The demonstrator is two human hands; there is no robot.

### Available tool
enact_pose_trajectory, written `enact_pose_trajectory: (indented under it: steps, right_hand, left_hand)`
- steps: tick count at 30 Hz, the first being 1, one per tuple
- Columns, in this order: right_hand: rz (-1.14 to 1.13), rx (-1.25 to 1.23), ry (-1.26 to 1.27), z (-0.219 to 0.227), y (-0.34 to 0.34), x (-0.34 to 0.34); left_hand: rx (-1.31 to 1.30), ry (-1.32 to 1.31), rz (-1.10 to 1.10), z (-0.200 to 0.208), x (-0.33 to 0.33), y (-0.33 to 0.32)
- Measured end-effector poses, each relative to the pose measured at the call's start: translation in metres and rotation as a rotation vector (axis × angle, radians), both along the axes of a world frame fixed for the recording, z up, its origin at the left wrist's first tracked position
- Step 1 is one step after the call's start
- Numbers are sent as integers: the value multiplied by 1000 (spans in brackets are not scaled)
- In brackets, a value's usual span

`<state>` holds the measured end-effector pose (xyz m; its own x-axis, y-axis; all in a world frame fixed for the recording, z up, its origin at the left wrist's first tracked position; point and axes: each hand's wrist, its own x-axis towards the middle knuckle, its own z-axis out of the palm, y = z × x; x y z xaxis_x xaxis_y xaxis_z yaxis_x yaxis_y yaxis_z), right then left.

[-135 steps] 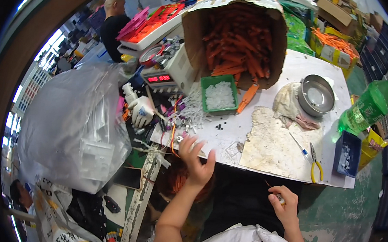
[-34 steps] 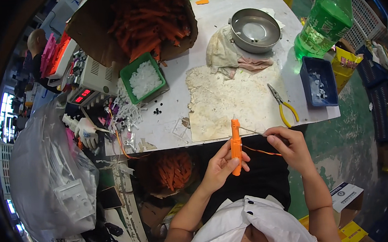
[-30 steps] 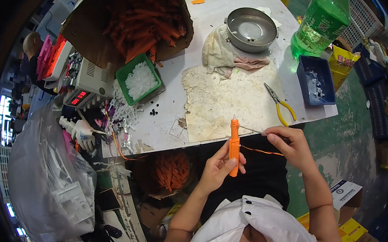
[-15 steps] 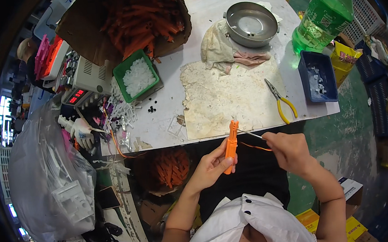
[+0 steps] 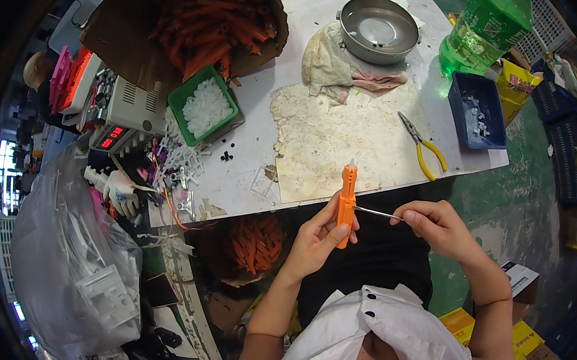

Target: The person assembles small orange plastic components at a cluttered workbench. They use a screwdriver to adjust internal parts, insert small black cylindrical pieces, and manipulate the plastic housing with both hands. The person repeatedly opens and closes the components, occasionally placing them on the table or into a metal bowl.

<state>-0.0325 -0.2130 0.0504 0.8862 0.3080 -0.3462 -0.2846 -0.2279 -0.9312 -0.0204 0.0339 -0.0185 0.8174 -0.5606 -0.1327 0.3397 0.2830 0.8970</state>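
My left hand (image 5: 316, 243) is closed around a long orange plastic piece (image 5: 348, 195), held nearly upright in front of the table edge. A small pale tip (image 5: 352, 163) shows at its top end. My right hand (image 5: 440, 228) pinches a thin metal rod-like tool (image 5: 378, 213), whose exact kind I cannot make out. The tool's far end meets the right side of the orange piece, near my left fingertips. Whether it reaches inside is hidden.
Yellow-handled pliers (image 5: 421, 146) lie on the worn board (image 5: 327, 149). Around it are a metal bowl (image 5: 379, 29), a rag (image 5: 326, 60), a blue bin (image 5: 477, 112), a green bottle (image 5: 487, 22), a green tray (image 5: 229, 116) of white parts and a box (image 5: 129, 43) of orange pieces.
The tool's end has gone from near the top of the orange piece down to its middle. My right hand has moved slightly right; the orange piece sits a little higher.
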Motion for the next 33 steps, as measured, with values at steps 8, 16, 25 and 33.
enact_pose_trajectory:
  steps: [8, 16, 25, 33]
  right_hand:
    - [-19, 70, 99, -5, -3, 2]
    - [17, 190, 262, -13, -10, 4]
    - [-12, -291, -673, -26, 7, -17]
    - [-283, 344, -113, -31, 9, 13]
  left_hand:
    - [40, -6, -12, 1, 0, 3]
    - [230, -8, -120, 13, 3, 13]
    - [98, 26, 1, 6, 4, 5]
    - [-69, 147, -252, 9, 4, -8]
